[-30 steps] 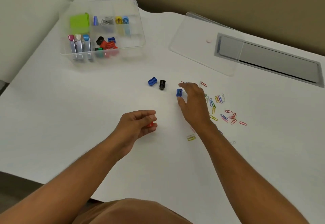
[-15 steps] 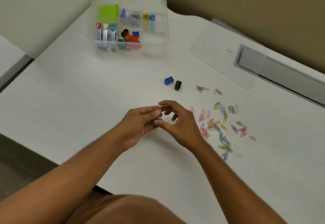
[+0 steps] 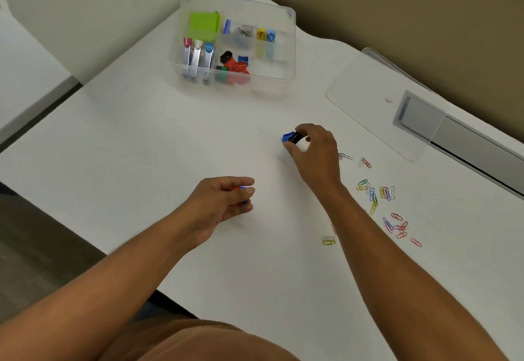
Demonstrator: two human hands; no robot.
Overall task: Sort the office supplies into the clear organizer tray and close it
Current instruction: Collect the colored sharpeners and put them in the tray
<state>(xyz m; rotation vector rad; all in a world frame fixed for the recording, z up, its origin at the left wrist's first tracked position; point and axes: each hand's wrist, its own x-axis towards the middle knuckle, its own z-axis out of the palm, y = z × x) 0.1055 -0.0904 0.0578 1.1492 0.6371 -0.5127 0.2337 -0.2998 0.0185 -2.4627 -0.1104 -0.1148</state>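
The clear organizer tray (image 3: 283, 77) stands open at the far side of the white table, with nail clippers, a green pad, small sharpeners and clips in its compartments. Its clear lid (image 3: 377, 102) lies flat to the right. My right hand (image 3: 314, 153) reaches forward, fingers closing around a blue sharpener (image 3: 288, 137) and a black sharpener (image 3: 296, 137) that sit side by side on the table. My left hand (image 3: 224, 201) rests lower on the table, curled around small red and blue sharpeners (image 3: 241, 189), mostly hidden by the fingers.
Several coloured paper clips (image 3: 380, 193) lie scattered on the table right of my right forearm. A grey cable slot (image 3: 465, 136) runs along the far right edge, partly under the lid. The table's left edge drops off to a floor.
My hands were together with the right passing a blue sharpener to the left. The right hand has since moved forward onto the blue and black sharpeners; the left stays put, holding its pieces.
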